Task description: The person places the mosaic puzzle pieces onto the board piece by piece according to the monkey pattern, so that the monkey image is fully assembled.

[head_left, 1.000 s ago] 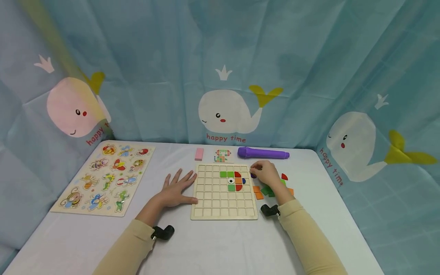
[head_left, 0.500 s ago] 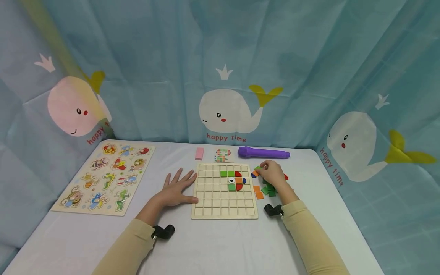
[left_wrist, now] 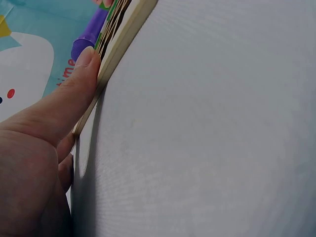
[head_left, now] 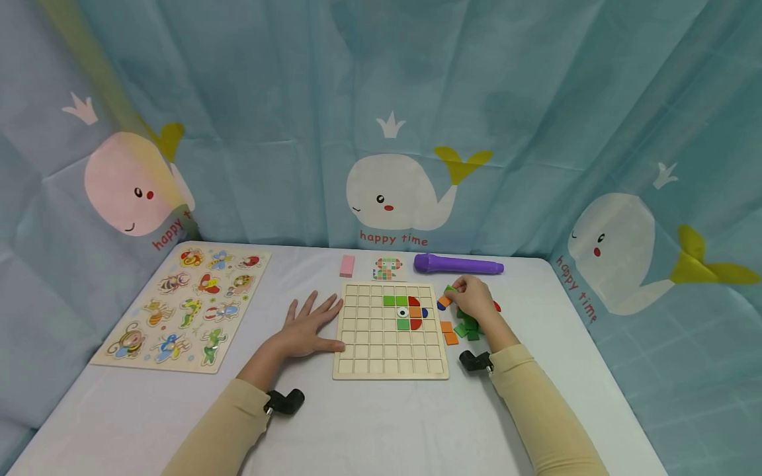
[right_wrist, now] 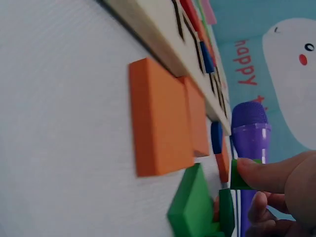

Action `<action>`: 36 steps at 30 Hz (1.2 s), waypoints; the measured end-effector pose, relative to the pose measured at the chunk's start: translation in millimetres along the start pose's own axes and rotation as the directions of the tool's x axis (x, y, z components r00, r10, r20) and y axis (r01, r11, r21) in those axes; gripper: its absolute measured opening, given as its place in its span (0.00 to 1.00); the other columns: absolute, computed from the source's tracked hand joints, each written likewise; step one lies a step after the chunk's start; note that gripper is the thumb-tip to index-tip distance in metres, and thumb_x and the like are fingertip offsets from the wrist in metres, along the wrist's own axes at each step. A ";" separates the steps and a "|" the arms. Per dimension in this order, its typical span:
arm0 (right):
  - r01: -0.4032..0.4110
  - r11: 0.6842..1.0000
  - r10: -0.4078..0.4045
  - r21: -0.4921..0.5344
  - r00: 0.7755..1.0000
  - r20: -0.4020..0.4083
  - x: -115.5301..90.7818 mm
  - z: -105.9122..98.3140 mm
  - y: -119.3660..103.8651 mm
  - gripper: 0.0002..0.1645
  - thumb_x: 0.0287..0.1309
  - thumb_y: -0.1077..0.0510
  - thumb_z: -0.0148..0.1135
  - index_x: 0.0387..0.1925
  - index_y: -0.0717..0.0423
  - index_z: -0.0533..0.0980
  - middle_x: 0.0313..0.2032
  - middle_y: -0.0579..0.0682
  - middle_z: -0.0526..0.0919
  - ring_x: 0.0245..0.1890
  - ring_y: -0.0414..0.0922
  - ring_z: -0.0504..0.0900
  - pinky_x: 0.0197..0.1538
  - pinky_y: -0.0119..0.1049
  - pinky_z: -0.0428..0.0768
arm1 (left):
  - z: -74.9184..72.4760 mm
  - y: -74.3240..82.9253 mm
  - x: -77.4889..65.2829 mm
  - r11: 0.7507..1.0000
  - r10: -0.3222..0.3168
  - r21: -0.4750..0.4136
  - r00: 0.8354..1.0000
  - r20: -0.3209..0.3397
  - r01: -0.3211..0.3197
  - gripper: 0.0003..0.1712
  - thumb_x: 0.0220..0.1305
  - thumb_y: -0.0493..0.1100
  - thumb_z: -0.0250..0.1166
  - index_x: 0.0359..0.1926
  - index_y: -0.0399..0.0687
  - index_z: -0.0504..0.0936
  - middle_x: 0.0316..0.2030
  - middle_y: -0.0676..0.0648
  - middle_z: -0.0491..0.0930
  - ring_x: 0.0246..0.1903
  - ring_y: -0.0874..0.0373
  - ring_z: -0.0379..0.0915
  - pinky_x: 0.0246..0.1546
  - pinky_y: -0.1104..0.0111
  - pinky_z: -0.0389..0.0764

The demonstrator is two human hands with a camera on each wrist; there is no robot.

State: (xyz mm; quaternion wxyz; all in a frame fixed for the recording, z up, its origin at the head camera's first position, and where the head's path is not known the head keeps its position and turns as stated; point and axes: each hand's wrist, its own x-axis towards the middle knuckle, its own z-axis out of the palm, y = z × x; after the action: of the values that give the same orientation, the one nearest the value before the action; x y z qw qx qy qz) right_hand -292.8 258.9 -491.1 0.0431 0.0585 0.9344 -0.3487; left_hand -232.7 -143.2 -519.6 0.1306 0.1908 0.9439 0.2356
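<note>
Head view: right hand (head_left: 474,299) right of centre, pinching a green tile (right_wrist: 238,182), just right of the grid board (head_left: 375,357). Left hand (head_left: 305,332) left of centre, fingers spread, gripping nothing, touching the board's left edge. Board sits lower centre, partly filled. Orange tiles (head_left: 449,334) beside it; purple microphone (head_left: 461,264) upper right of it.

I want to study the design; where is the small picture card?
In the head view, the picture card lies just beyond the grid board, between the pink block at left and the purple microphone at right.
</note>
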 end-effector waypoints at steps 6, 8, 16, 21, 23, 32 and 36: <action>0.069 0.998 -0.069 0.013 0.998 -0.007 -4.3 -1.9 -10.7 0.16 0.63 0.49 0.69 0.39 0.57 0.77 0.37 0.55 0.80 0.27 0.46 0.77 0.28 0.34 0.76 | -0.2 1.1 0.2 1.000 -0.006 0.004 1.000 0.002 0.006 0.64 0.50 0.78 0.67 0.80 0.60 0.51 0.81 0.51 0.44 0.80 0.40 0.22 0.72 0.36 0.22; 0.088 0.996 -0.088 0.012 0.996 0.001 -6.4 -1.4 -16.3 0.15 0.64 0.49 0.69 0.39 0.56 0.77 0.38 0.56 0.81 0.29 0.47 0.77 0.29 0.35 0.76 | -0.1 1.2 0.1 1.000 -0.004 0.005 1.000 -0.002 0.004 0.64 0.50 0.77 0.67 0.80 0.60 0.51 0.81 0.50 0.45 0.80 0.39 0.22 0.72 0.36 0.22; 0.139 0.989 -0.141 0.058 0.990 0.026 -11.3 8.5 -32.5 0.15 0.64 0.49 0.69 0.41 0.57 0.80 0.38 0.55 0.83 0.33 0.48 0.80 0.32 0.38 0.79 | 0.7 0.7 -0.2 1.000 -0.002 0.002 1.000 -0.012 0.002 0.64 0.50 0.77 0.68 0.80 0.60 0.52 0.81 0.50 0.45 0.80 0.39 0.23 0.72 0.36 0.22; 0.186 0.981 -0.188 0.054 0.981 0.039 -13.2 18.3 -38.2 0.12 0.68 0.51 0.65 0.43 0.55 0.84 0.38 0.52 0.85 0.35 0.46 0.81 0.35 0.38 0.81 | 1.9 -0.1 0.2 1.000 -0.006 0.004 1.000 -0.004 0.006 0.64 0.50 0.78 0.67 0.80 0.60 0.51 0.81 0.50 0.45 0.80 0.39 0.22 0.72 0.37 0.21; 0.189 0.980 -0.192 0.057 0.980 0.047 -15.7 21.3 -41.9 0.11 0.69 0.51 0.63 0.44 0.52 0.85 0.38 0.50 0.86 0.37 0.46 0.81 0.37 0.39 0.80 | 2.0 -0.1 0.1 1.000 -0.006 0.001 1.000 -0.001 0.006 0.64 0.49 0.78 0.67 0.80 0.59 0.51 0.81 0.50 0.44 0.79 0.39 0.22 0.72 0.37 0.21; 0.217 0.968 -0.227 0.127 0.971 0.069 -22.2 35.6 -61.6 0.10 0.69 0.51 0.64 0.44 0.51 0.85 0.37 0.49 0.86 0.35 0.45 0.81 0.36 0.38 0.81 | 2.0 -0.4 0.5 1.000 -0.010 0.004 1.000 -0.003 0.010 0.65 0.49 0.79 0.67 0.81 0.61 0.51 0.81 0.51 0.44 0.80 0.39 0.22 0.72 0.37 0.21; 0.233 0.964 -0.243 0.129 0.968 0.061 -22.7 42.7 -70.2 0.09 0.67 0.51 0.66 0.42 0.51 0.85 0.36 0.49 0.86 0.31 0.44 0.80 0.32 0.37 0.79 | 2.0 -1.4 0.3 1.000 -0.010 0.003 1.000 0.001 0.010 0.65 0.49 0.79 0.66 0.81 0.62 0.50 0.81 0.51 0.43 0.80 0.40 0.21 0.72 0.38 0.20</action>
State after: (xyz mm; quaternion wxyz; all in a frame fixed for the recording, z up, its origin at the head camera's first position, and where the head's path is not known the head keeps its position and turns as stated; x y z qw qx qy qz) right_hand -278.4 176.4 -475.1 0.0330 -0.0651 0.9095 -0.4093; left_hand -232.7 -143.5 -522.0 0.1317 0.1864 0.9452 0.2333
